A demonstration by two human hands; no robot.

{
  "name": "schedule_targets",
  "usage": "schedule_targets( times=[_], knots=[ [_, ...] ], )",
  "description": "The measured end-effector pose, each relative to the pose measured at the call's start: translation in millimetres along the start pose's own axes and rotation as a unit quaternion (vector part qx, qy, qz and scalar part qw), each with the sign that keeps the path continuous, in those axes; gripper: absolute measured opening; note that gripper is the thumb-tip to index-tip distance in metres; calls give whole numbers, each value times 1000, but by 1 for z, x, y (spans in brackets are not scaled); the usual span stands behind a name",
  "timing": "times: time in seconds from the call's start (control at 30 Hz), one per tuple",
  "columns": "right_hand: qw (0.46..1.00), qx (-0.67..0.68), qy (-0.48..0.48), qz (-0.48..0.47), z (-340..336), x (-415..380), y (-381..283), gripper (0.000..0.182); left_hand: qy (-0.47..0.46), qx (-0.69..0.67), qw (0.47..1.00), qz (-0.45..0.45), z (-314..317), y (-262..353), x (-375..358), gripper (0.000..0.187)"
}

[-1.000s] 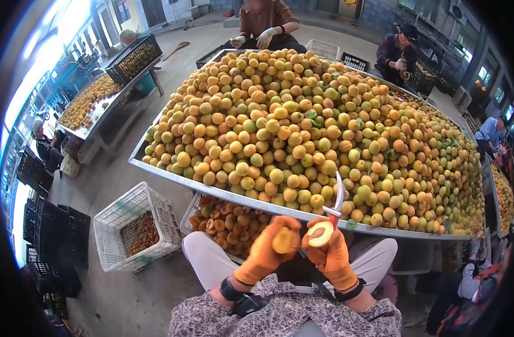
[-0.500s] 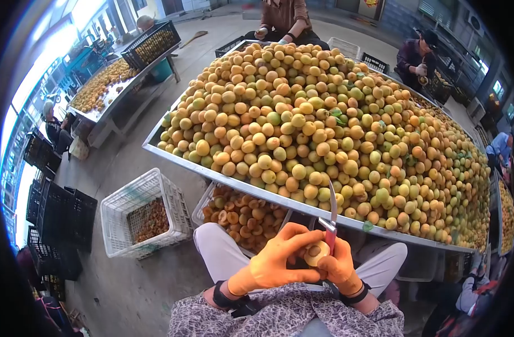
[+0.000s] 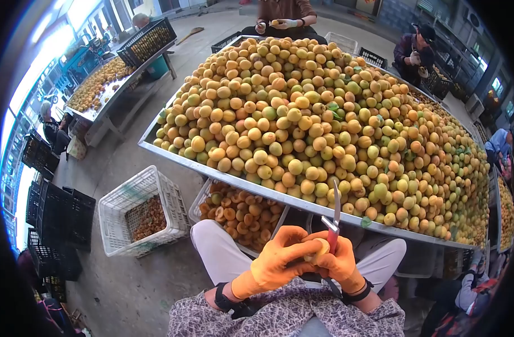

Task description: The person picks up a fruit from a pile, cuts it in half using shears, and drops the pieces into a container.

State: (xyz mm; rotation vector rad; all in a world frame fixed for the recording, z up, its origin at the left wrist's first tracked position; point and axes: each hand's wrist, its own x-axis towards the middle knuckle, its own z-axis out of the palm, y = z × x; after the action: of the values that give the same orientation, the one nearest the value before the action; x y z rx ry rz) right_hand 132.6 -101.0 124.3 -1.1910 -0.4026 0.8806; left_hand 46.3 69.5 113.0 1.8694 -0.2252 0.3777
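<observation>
Both my hands wear orange gloves and meet over my lap. My left hand (image 3: 276,261) curls its fingers over a halved apricot (image 3: 318,251) held between the two hands. My right hand (image 3: 340,263) grips the same fruit together with a small knife (image 3: 335,216), whose red-collared blade points up toward the table edge. A metal table (image 3: 172,158) in front of me carries a huge heap of yellow-orange apricots (image 3: 302,118).
A white crate of halved apricots (image 3: 240,216) stands under the table by my knees. Another white crate with pits (image 3: 142,216) sits to the left, black crates (image 3: 57,224) beyond it. Other people work at the far side (image 3: 282,17) and right (image 3: 414,53). A second loaded table (image 3: 97,92) stands left.
One second ago my hands were apart, each holding an apricot half. They came together, and my left fingers now close over the fruit at my right hand.
</observation>
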Motion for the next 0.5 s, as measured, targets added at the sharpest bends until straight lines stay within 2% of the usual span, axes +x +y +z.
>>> schedule_targets(
  times=[0.03,0.07,0.13,0.23,0.3,0.37,0.4,0.43,0.47,0.5],
  knots=[
    [1000,0,0,-1,-1,0,0,39,-15,58,998,9,-3,3,3,52],
    [1000,-1,1,3,-2,0,2,40,-17,58,998,8,-2,4,4,52],
    [1000,-1,7,7,-5,-2,4,41,-51,23,996,-71,-1,5,6,44],
    [998,-27,33,55,-13,-6,12,41,-110,23,990,-83,2,-5,14,37],
    [994,31,72,77,-20,-7,24,41,-137,19,988,-62,12,-19,15,33],
    [994,68,65,48,-25,-12,30,42,-72,-52,996,6,27,-34,13,28],
    [987,113,109,36,-25,-12,32,44,-7,-81,995,63,36,-39,16,18],
    [976,157,149,23,-26,-12,33,47,-8,-82,994,66,42,-47,14,18],
    [979,102,176,-28,-33,-12,35,48,23,-244,960,-135,48,-56,9,14],
    [969,62,226,-74,-37,-12,36,46,54,-389,860,-326,53,-67,3,12]
  ],
)
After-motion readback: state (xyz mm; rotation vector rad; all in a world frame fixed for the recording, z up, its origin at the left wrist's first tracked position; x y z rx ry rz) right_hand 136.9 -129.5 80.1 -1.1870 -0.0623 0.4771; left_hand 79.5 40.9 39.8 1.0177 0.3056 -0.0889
